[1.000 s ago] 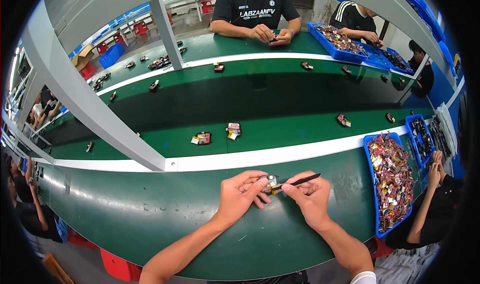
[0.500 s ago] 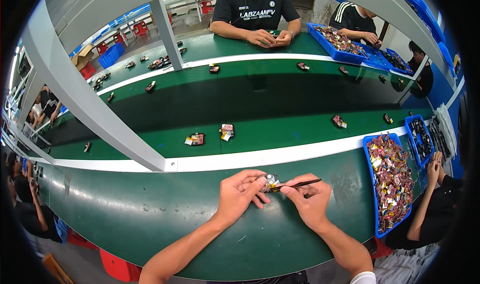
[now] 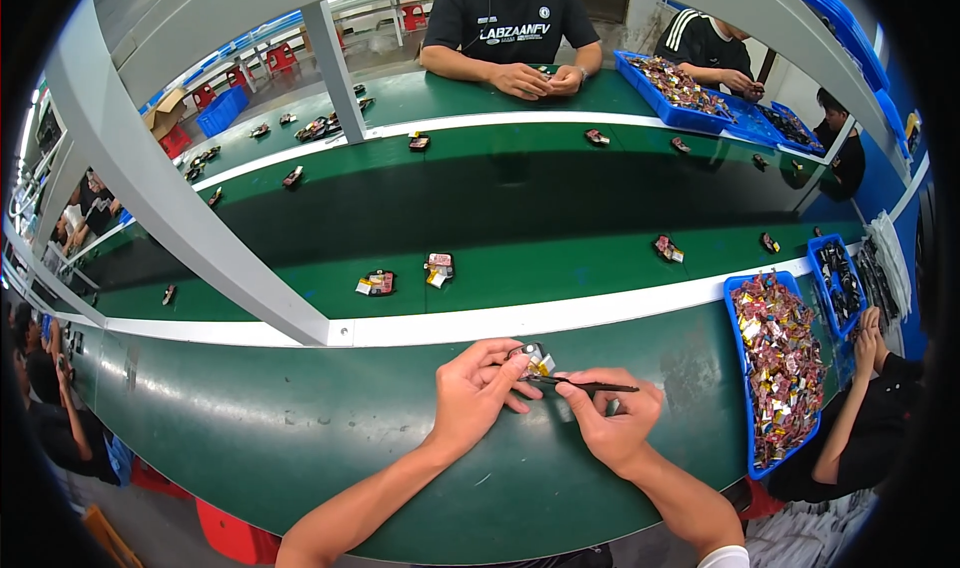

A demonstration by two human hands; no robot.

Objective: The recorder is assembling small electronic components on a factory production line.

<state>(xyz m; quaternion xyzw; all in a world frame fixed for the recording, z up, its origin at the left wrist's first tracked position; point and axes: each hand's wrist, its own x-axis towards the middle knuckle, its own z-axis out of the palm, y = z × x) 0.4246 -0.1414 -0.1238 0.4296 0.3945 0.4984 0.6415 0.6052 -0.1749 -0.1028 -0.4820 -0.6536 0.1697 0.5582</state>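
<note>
Above the near side of the green bench (image 3: 300, 438), my left hand (image 3: 468, 388) pinches a small electronic assembly (image 3: 540, 358). It has a dark casing with silvery and yellow parts, and my fingers cover some of it. My right hand (image 3: 622, 423) grips black tweezers (image 3: 605, 386) between thumb and fingers. Their tip points left and meets the lower edge of the assembly; exactly what it touches is too small to tell.
Past a white rail (image 3: 500, 318), a green conveyor belt (image 3: 560, 278) carries similar assemblies (image 3: 439, 269), spaced apart. At right stand a blue bin (image 3: 740, 388) of small circuit boards and a blue tray (image 3: 825, 288) of black parts. A grey post (image 3: 200, 228) rises at left. Co-workers sit around.
The assemblies on the near and far belt strips have shifted left. My right hand has dropped slightly, and the tweezers' back end sits lower. My left hand keeps its hold.
</note>
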